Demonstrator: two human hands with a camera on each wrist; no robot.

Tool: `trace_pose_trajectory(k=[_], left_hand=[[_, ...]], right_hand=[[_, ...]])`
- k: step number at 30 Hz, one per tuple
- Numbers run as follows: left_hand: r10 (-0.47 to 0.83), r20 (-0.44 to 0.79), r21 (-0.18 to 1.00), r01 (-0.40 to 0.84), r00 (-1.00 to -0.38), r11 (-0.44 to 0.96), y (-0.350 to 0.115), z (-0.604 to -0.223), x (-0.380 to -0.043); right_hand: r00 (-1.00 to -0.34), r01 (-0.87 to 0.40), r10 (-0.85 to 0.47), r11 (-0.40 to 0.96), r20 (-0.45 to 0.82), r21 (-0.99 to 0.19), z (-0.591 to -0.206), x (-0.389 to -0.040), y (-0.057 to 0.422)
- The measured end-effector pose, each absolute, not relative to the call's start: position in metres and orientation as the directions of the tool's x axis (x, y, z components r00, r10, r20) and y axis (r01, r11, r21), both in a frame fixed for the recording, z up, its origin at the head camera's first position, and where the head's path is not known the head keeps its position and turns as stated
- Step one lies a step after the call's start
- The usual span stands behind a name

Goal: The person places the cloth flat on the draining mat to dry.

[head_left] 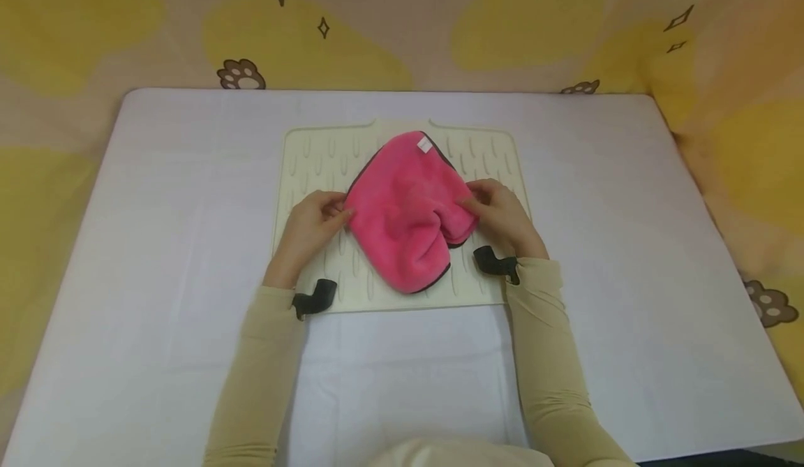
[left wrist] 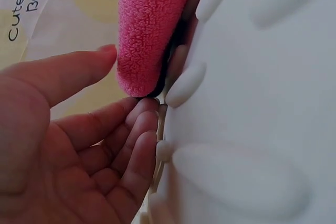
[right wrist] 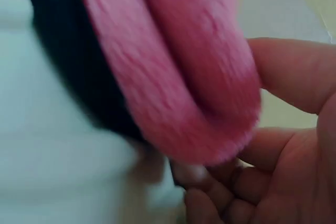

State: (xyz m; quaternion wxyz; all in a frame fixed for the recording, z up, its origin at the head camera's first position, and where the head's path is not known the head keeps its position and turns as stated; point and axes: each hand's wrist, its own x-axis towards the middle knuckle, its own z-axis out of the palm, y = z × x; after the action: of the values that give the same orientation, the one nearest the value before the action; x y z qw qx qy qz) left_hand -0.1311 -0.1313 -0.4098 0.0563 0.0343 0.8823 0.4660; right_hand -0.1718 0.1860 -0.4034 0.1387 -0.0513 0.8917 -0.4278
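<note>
A pink fleecy cloth (head_left: pixel 402 202) with dark edging and a small white tag lies bunched on a cream ridged mat (head_left: pixel 314 153). Its lower right part is creased into folds. At the cloth's left edge, my left hand (head_left: pixel 314 226) pinches it, thumb on top and fingertips tucked at the dark rim; the left wrist view shows the thumb tip against the pile (left wrist: pixel 142 40). My right hand (head_left: pixel 502 216) grips the right corner between thumb and fingers. Up close in the right wrist view, that corner is a doubled pink fold (right wrist: pixel 194 93), which partly hides the fingers beneath.
Under the mat is a table with a white cover (head_left: pixel 157 243). A yellow and beige patterned cloth (head_left: pixel 389 27) with paw prints hangs behind it and along the sides. Black wrist mounts (head_left: pixel 317 298) sit at both beige sleeves (head_left: pixel 546 355).
</note>
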Motion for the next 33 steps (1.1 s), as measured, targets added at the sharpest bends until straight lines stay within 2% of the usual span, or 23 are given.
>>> trace_pose_trajectory(k=[8,11,14,18,23,27,33], left_hand=[[0.102,-0.058,0.821,0.011,-0.993,0.571,-0.129,-0.411,-0.130],[0.080,-0.059,0.836,-0.006,-0.995,0.549,-0.130,-0.411,-0.130],[0.043,-0.066,0.853,-0.034,-0.997,0.521,-0.131,-0.410,-0.130],[-0.030,-0.072,0.886,-0.077,-0.997,0.457,-0.134,-0.409,-0.131],[-0.167,-0.129,0.954,-0.169,-0.977,0.248,-0.136,-0.406,-0.132],[-0.262,-0.162,0.974,-0.196,-0.952,0.112,-0.136,-0.405,-0.134],[-0.307,-0.144,0.983,-0.172,-0.941,0.067,-0.138,-0.405,-0.135]], right_hand=[[-0.963,-0.002,-0.203,0.666,-0.179,-0.746,-0.406,-0.171,0.178],[-0.965,0.004,-0.201,0.625,-0.166,-0.781,-0.406,-0.171,0.178],[-0.974,0.030,-0.174,0.537,-0.145,-0.843,-0.407,-0.171,0.181],[-0.977,0.133,-0.113,0.334,-0.179,-0.933,-0.405,-0.171,0.184],[-0.960,0.212,-0.166,0.100,-0.226,-0.972,-0.400,-0.169,0.187],[-0.945,0.235,-0.231,0.009,-0.231,-0.972,-0.398,-0.168,0.191],[-0.958,0.220,-0.198,-0.032,-0.210,-0.975,-0.399,-0.168,0.193]])
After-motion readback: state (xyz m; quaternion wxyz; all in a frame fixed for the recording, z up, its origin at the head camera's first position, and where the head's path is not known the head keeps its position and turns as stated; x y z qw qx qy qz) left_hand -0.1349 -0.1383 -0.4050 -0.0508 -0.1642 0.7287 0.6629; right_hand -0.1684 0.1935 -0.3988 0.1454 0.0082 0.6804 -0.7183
